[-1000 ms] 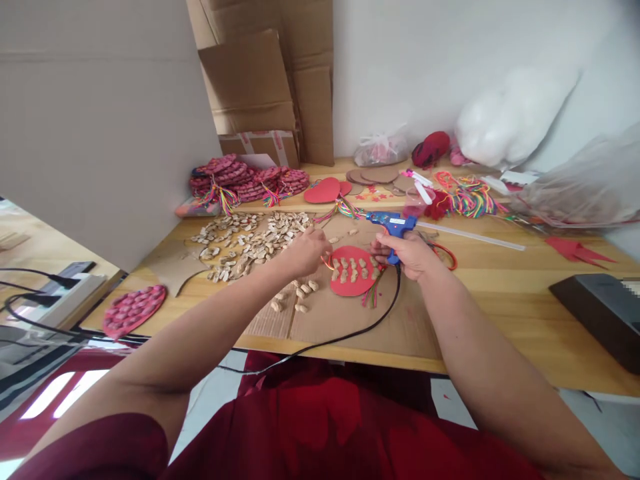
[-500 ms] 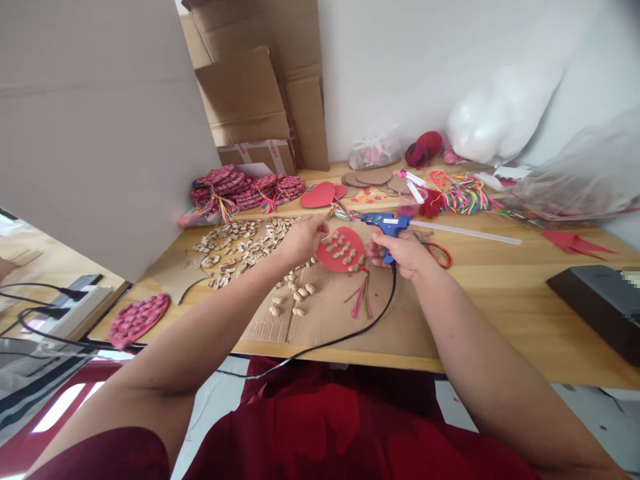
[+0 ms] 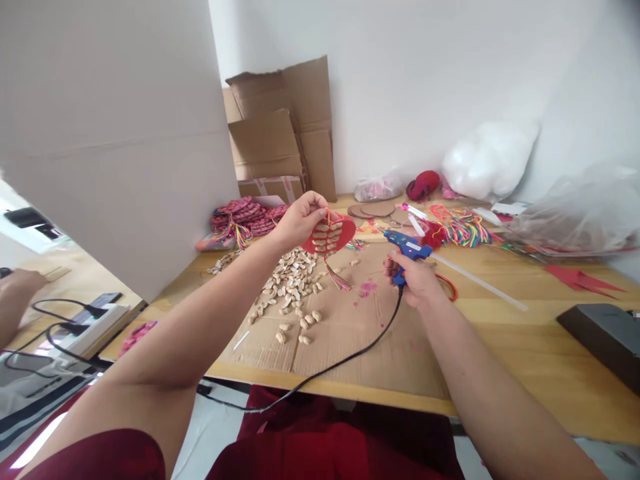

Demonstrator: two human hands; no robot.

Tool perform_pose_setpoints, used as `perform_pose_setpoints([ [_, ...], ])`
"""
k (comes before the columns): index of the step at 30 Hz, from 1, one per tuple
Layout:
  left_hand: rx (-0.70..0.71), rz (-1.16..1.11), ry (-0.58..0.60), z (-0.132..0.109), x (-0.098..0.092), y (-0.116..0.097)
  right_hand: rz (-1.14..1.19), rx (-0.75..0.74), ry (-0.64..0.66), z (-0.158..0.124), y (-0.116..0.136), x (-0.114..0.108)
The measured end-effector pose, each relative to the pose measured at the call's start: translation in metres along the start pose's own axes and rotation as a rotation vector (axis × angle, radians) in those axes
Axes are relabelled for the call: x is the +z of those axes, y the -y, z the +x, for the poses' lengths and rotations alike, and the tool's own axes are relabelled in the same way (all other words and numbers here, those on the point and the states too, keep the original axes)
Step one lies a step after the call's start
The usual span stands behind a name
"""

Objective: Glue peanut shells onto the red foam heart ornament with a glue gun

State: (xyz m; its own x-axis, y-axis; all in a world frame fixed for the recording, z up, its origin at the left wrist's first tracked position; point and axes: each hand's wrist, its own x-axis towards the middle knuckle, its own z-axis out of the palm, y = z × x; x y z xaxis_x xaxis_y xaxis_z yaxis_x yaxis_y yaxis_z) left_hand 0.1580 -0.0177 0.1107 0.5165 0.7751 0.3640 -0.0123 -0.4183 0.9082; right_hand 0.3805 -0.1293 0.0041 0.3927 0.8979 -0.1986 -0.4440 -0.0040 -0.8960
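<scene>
My left hand (image 3: 303, 219) is closed on a red felt piece (image 3: 346, 233), pinching it at its top by an orange loop. Rows of peanut shells (image 3: 327, 239) sit on its face, and a multicoloured tassel (image 3: 340, 279) hangs below. My right hand (image 3: 415, 277) is wrapped round the handle of a blue glue gun (image 3: 411, 248), whose nozzle points left towards the felt piece but stays apart from it. A long clear glue stick (image 3: 480, 281) sticks out of its back. Beneath my left hand, loose peanut shells (image 3: 290, 283) spread over a cardboard sheet (image 3: 340, 347).
The gun's black cord (image 3: 345, 363) crosses the cardboard and drops over the front edge. Finished pink pieces (image 3: 245, 217) are stacked behind. Colourful tassels (image 3: 460, 230) and plastic bags (image 3: 565, 217) lie right. A dark box (image 3: 605, 333) stands far right; another person's hand (image 3: 20, 293) shows far left.
My left hand has lifted the red felt piece off the cardboard and moved it up and left. The glue gun is now farther from it. The camera view has shifted too.
</scene>
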Motion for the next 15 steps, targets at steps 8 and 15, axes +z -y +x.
perform_pose_setpoints([
  [8,0.085,0.080,0.097,0.021,-0.032,-0.050,-0.004,-0.048,0.038,0.001,-0.003,-0.001],
  [15,0.162,0.153,0.125,0.027,-0.036,-0.084,-0.034,-0.081,0.079,0.005,-0.006,-0.005],
])
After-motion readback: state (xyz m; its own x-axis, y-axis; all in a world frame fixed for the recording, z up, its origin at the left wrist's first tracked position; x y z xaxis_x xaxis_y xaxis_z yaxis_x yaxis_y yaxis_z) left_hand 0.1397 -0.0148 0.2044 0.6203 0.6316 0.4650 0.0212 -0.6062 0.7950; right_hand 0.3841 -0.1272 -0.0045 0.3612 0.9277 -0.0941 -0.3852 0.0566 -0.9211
